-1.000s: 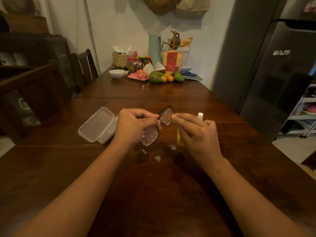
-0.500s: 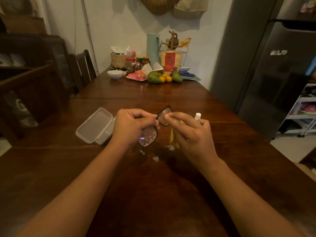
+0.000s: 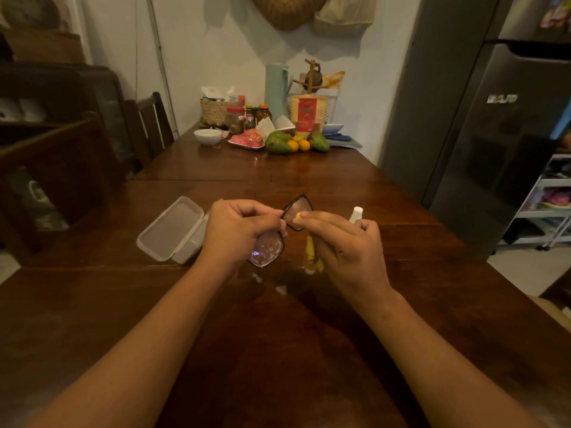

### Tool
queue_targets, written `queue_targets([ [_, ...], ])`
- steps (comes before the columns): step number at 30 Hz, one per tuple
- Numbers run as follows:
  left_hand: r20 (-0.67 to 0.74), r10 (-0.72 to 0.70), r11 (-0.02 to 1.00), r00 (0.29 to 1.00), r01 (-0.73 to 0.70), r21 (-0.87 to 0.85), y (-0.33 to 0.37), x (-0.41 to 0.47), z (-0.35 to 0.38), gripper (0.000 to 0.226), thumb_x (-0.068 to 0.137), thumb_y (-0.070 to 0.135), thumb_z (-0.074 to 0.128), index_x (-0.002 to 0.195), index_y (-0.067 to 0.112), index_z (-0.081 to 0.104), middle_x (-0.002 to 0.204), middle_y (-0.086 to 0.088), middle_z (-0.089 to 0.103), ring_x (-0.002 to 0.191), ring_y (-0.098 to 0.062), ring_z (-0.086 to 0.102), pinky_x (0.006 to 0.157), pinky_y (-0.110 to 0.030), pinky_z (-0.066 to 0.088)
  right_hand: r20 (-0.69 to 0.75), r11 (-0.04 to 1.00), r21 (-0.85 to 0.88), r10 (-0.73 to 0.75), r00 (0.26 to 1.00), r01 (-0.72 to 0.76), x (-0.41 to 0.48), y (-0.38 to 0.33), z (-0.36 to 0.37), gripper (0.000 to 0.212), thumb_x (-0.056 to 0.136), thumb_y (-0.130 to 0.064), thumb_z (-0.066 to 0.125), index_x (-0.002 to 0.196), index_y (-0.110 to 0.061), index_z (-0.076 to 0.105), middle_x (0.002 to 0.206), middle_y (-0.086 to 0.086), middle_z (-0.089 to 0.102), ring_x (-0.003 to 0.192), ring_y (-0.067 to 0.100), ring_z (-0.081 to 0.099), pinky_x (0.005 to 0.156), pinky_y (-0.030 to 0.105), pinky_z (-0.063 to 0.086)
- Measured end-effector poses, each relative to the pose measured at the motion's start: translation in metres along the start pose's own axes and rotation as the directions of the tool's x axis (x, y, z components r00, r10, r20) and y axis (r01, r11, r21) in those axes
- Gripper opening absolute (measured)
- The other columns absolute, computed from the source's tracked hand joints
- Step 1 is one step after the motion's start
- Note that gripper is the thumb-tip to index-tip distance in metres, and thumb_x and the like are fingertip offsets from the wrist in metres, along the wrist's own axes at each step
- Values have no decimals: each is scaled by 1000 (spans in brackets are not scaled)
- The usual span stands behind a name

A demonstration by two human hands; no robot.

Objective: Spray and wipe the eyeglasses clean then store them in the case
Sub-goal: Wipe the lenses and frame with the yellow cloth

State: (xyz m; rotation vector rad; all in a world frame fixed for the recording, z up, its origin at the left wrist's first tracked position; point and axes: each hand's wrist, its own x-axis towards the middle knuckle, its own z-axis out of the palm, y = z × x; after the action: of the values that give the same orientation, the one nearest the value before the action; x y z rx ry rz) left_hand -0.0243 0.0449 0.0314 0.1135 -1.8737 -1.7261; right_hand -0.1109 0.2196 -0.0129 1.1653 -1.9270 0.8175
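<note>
Two hands meet over the table's (image 3: 386, 193) middle: beside the open case (image 3: 173, 231), the left hand (image 3: 239, 231) pinches the eyeglasses (image 3: 279, 231), while the right hand (image 3: 346, 245) presses a yellow cloth (image 3: 310, 250) on one lens; spray bottle (image 3: 356, 214) behind.

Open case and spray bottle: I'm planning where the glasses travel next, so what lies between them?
In the head view, both hands: the left hand holding the eyeglasses, the right hand wiping with a yellow cloth.
</note>
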Motion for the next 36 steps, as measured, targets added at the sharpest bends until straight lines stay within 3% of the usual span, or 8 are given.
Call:
queue_targets([
  [6,-6,-6,1000,1000,5,-27,1,-1,3,9,74,-9,72,73,-1,74,65,-22,71,61,-28,69,66,-35,56,-57,994,-35,97,994,-99,-1,8,0,30,98,-22,60,124,-34,67,127,-17,65,106,3,62,71,38,33],
  [12,-10,-3,1000,1000,3,-10,1,-2,1,7,73,-5,74,73,2,76,68,-22,71,66,-28,70,73,-39,58,-14,999,-39,-28,999,28,0,-1,0,31,97,-22,58,125,-33,67,130,-15,65,108,6,62,74,36,30],
  [18,19,-22,999,1000,22,-30,3,-4,6,9,75,-9,71,74,-1,74,65,-21,71,62,-26,69,64,-31,56,-66,993,-92,69,995,-75,0,7,-3,32,97,-22,60,126,-33,66,127,-15,66,104,7,64,73,35,30],
  [26,22,-20,1000,1000,21,-18,1,-2,3,11,74,-8,72,72,3,75,65,-18,72,62,-23,69,66,-31,55,-53,995,-74,-65,996,61,2,2,-1,27,94,-20,64,118,-31,71,124,-15,68,103,7,67,72,40,34],
  [32,41,-22,999,999,24,-31,4,-5,9,9,75,-10,70,74,-3,74,64,-19,71,60,-24,68,64,-31,57,-114,993,-117,15,993,-29,2,9,-3,30,95,-22,61,122,-32,69,127,-12,66,100,9,63,72,36,29],
  [36,35,-19,999,999,20,-27,5,-6,10,9,74,-11,70,74,-3,74,64,-18,71,62,-25,68,66,-33,58,-99,997,-65,-41,994,35,4,3,1,29,97,-21,59,121,-30,71,125,-11,67,101,10,64,72,38,30],
])
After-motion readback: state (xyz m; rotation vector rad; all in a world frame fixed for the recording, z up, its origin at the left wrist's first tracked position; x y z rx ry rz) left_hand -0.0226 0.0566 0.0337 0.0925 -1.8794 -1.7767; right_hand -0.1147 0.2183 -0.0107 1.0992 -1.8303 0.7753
